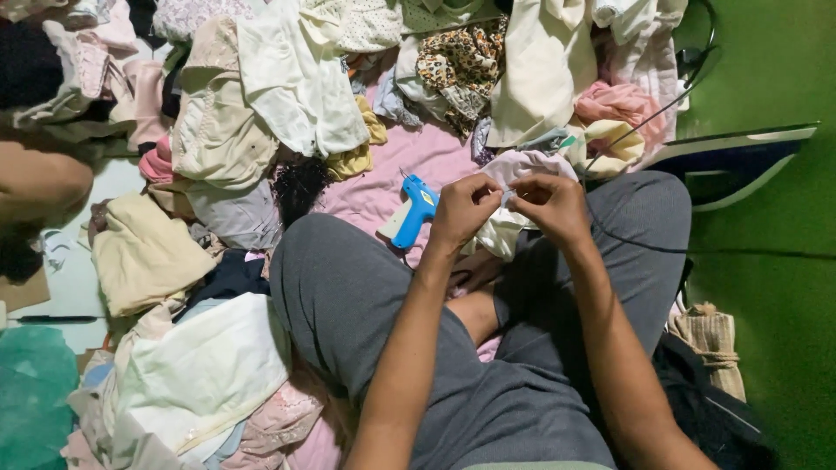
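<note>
Sitting cross-legged in grey trousers, I hold a small pale garment (509,228) over my lap. My left hand (464,209) pinches its upper edge, fingers closed on the cloth. My right hand (551,205) grips the same edge just beside it, the two hands almost touching. A blue tagging gun (415,210) lies on the pink sheet (383,187) just left of my left hand, untouched.
Heaps of cream, white, pink and leopard-print clothes (261,96) cover the floor ahead and to my left. A clothes iron (723,161) rests on the green surface at right, its black cord crossing my knee. Another person's knee (39,178) shows at far left. A woven bag (710,339) sits beside my right leg.
</note>
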